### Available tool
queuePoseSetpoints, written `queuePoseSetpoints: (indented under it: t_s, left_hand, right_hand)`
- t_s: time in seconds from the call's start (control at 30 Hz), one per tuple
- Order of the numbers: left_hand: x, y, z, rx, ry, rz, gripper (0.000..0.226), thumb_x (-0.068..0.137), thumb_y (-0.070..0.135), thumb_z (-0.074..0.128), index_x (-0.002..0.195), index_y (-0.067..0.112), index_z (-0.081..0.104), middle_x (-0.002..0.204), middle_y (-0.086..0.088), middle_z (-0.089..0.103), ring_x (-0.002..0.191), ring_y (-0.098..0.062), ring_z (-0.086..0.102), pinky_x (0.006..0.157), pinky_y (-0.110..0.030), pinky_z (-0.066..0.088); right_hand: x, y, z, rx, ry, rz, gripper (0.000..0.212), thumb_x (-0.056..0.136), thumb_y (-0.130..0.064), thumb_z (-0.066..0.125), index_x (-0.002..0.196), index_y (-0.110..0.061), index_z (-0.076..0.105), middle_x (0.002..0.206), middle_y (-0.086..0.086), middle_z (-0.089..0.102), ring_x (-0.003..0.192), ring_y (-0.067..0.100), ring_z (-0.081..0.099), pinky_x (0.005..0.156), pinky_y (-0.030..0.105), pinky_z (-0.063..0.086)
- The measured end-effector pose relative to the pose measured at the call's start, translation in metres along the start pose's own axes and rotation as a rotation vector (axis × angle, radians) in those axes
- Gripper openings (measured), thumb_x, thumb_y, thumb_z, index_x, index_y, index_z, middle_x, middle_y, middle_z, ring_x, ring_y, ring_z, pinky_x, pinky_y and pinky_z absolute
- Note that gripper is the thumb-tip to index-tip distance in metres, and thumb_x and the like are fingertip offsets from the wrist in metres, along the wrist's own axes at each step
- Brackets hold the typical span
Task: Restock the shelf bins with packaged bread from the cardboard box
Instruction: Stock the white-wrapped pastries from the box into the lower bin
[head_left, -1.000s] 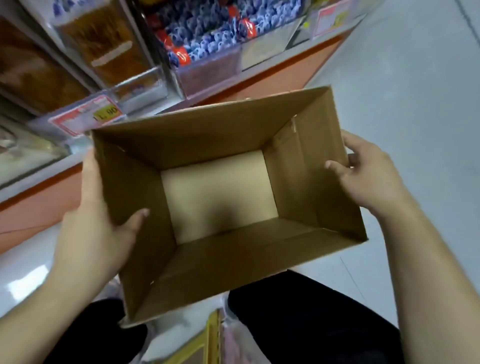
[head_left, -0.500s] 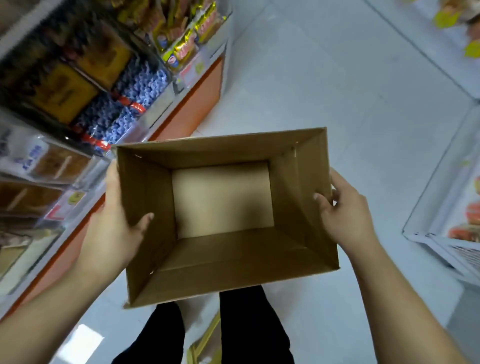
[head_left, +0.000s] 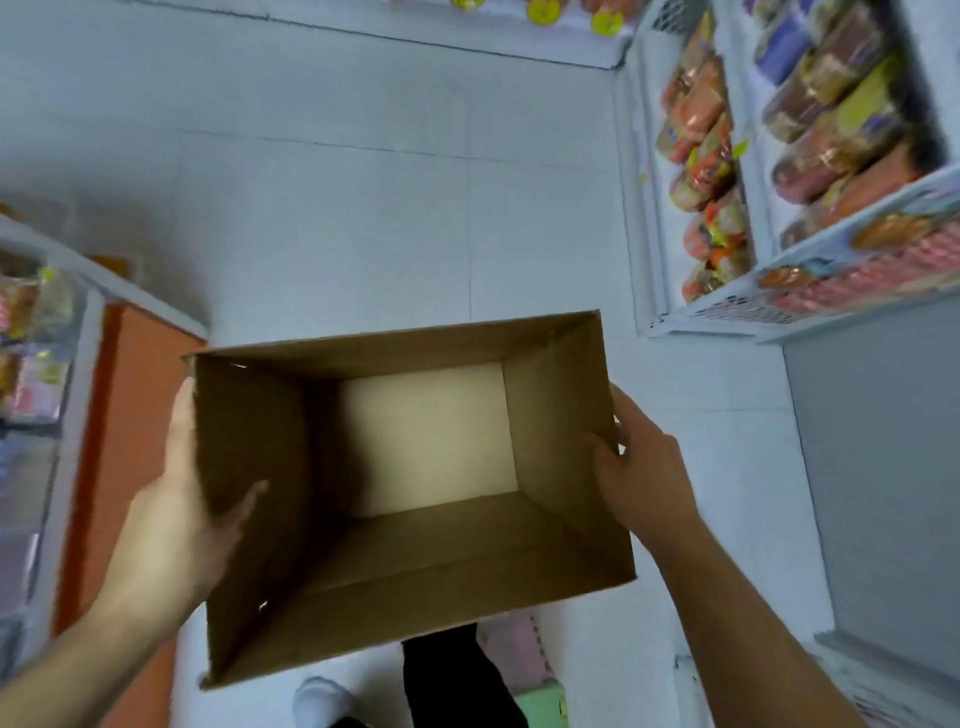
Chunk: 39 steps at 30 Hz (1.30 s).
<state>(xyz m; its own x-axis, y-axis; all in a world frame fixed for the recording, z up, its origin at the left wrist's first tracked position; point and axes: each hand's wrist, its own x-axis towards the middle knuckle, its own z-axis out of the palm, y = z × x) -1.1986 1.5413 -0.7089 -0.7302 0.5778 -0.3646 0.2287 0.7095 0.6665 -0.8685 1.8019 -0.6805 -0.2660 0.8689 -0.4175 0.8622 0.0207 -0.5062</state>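
I carry an open cardboard box (head_left: 561, 410) in front of me, held up over the floor. Nothing lies inside it; its pale bottom shows. My left hand (head_left: 182, 514) grips the left wall, thumb inside and fingers outside. My right hand (head_left: 639, 467) grips the right wall, thumb hooked over the rim. Packaged bread (head_left: 701, 150) fills the white shelf bins (head_left: 727, 312) at the upper right.
A shelf with an orange base (head_left: 124, 415) and blurred packets stands at the left. A grey panel (head_left: 872, 467) is at the right. White tiled floor (head_left: 363, 208) runs ahead between the shelves. My dark trouser leg and white shoe show under the box.
My view has swung right: the left shelf slid out to the frame edge and the bread bins on the right came into view. Both hands keep their hold on the box.
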Motion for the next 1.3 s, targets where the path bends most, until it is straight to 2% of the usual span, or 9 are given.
queuePoseSetpoints:
  t_s: [0.1,0.17,0.23,0.47,0.6,0.8,0.97,1.17,1.3]
  left_hand:
    - [0.008,0.092,0.026,0.172,-0.133,0.105,0.116,0.087,0.017,0.081,0.158,0.059,-0.001,0.092,-0.006,0.071,0.051,-0.024,0.069,0.041,-0.036,0.055]
    - [0.015,0.145,0.043,0.238,-0.195,0.174,0.117,0.089,0.012,0.079,0.16,0.054,-0.004,0.102,-0.012,0.076,0.063,-0.031,0.073,0.054,-0.041,0.06]
    - [0.021,0.188,0.063,0.298,-0.243,0.24,0.117,0.088,0.01,0.079,0.162,0.049,-0.004,0.11,-0.015,0.076,0.079,-0.038,0.075,0.068,-0.041,0.058]
    - [0.032,0.312,0.152,0.371,-0.363,0.391,0.112,0.091,0.013,0.076,0.159,0.054,-0.003,0.108,-0.01,0.075,0.085,-0.04,0.073,0.067,-0.038,0.049]
    - [0.027,0.377,0.209,0.396,-0.475,0.497,0.109,0.094,0.013,0.072,0.159,0.054,-0.005,0.108,-0.006,0.072,0.072,-0.028,0.064,0.066,-0.038,0.049]
    - [0.003,0.469,0.308,0.467,-0.669,0.658,0.111,0.096,0.016,0.07,0.156,0.058,-0.014,0.129,-0.012,0.07,0.102,-0.041,0.071,0.084,-0.05,0.057]
    - [-0.044,0.531,0.401,0.544,-0.791,0.817,0.103,0.101,0.022,0.065,0.159,0.047,-0.016,0.152,-0.007,0.055,0.122,-0.034,0.066,0.097,-0.047,0.056]
    - [-0.089,0.582,0.54,0.588,-0.9,0.969,0.111,0.098,0.015,0.068,0.159,0.046,-0.018,0.153,-0.012,0.053,0.128,-0.032,0.063,0.104,-0.049,0.052]
    - [-0.096,0.603,0.631,0.559,-0.953,1.029,0.119,0.091,0.013,0.076,0.16,0.05,-0.014,0.173,0.002,0.019,0.152,-0.026,0.035,0.123,-0.053,0.033]
  right_hand:
    - [0.003,0.034,-0.044,0.088,0.02,0.12,0.059,0.109,-0.023,0.058,0.161,-0.042,0.036,0.131,-0.005,0.069,0.073,-0.001,0.059,0.074,0.011,0.049]
    - [0.005,0.052,-0.076,0.134,0.028,0.193,0.06,0.108,-0.028,0.061,0.161,-0.039,0.037,0.143,0.0,0.066,0.102,0.015,0.072,0.094,0.035,0.059]
    - [0.006,0.072,-0.104,0.149,0.029,0.251,0.06,0.107,-0.03,0.062,0.161,-0.037,0.038,0.149,0.001,0.063,0.125,0.03,0.067,0.105,0.047,0.056]
    - [0.0,0.142,-0.179,0.227,0.176,0.359,0.053,0.107,-0.028,0.06,0.157,-0.032,0.044,0.139,-0.004,0.068,0.121,0.03,0.07,0.106,0.052,0.053]
    - [-0.011,0.18,-0.219,0.296,0.255,0.474,0.052,0.107,-0.024,0.059,0.156,-0.037,0.045,0.129,-0.012,0.068,0.112,0.026,0.072,0.107,0.056,0.054]
    - [-0.049,0.243,-0.282,0.388,0.387,0.697,0.056,0.108,-0.021,0.059,0.156,-0.045,0.041,0.142,-0.007,0.066,0.126,0.029,0.068,0.104,0.06,0.055]
    - [-0.078,0.314,-0.319,0.454,0.473,0.851,0.061,0.105,-0.015,0.063,0.157,-0.042,0.042,0.127,-0.004,0.07,0.097,0.014,0.068,0.093,0.044,0.06]
    - [-0.088,0.407,-0.345,0.654,0.504,1.0,0.065,0.104,-0.016,0.064,0.15,-0.057,0.042,0.137,-0.004,0.068,0.123,0.027,0.067,0.1,0.058,0.058]
    - [-0.076,0.465,-0.346,0.662,0.527,1.08,0.069,0.103,-0.018,0.065,0.157,-0.052,0.038,0.143,-0.002,0.066,0.123,0.029,0.067,0.101,0.053,0.056]
